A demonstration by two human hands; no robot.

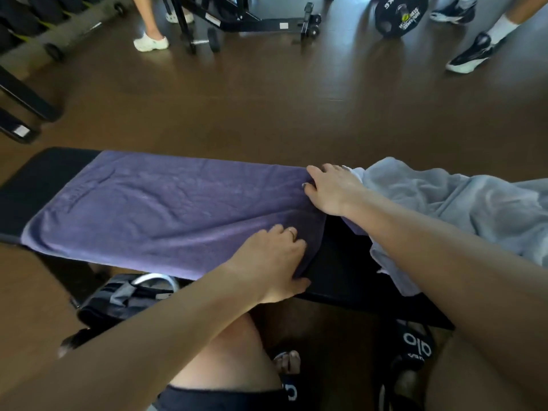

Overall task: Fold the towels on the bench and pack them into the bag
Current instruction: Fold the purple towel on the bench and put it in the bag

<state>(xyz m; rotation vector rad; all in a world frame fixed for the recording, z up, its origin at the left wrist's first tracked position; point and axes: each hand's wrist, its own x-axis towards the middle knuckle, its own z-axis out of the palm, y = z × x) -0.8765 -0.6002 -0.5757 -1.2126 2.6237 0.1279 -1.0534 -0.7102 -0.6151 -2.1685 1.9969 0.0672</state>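
A purple towel (166, 209) lies spread flat along the black bench (344, 271), covering its left and middle part. My left hand (275, 262) grips the towel's near right corner, thumb under the edge. My right hand (329, 188) pinches the far right corner. A crumpled light grey towel (480, 212) is heaped on the bench's right end, partly under my right forearm. A dark bag (127, 298) with grey straps sits on the floor under the bench's near left side, half hidden by my left arm.
Brown gym floor stretches beyond the bench. A black equipment frame (252, 22) and a weight plate (400, 16) stand at the back. Other people's legs and shoes are at the top left (151, 40) and top right (471, 54). My knees and sandalled feet are below the bench.
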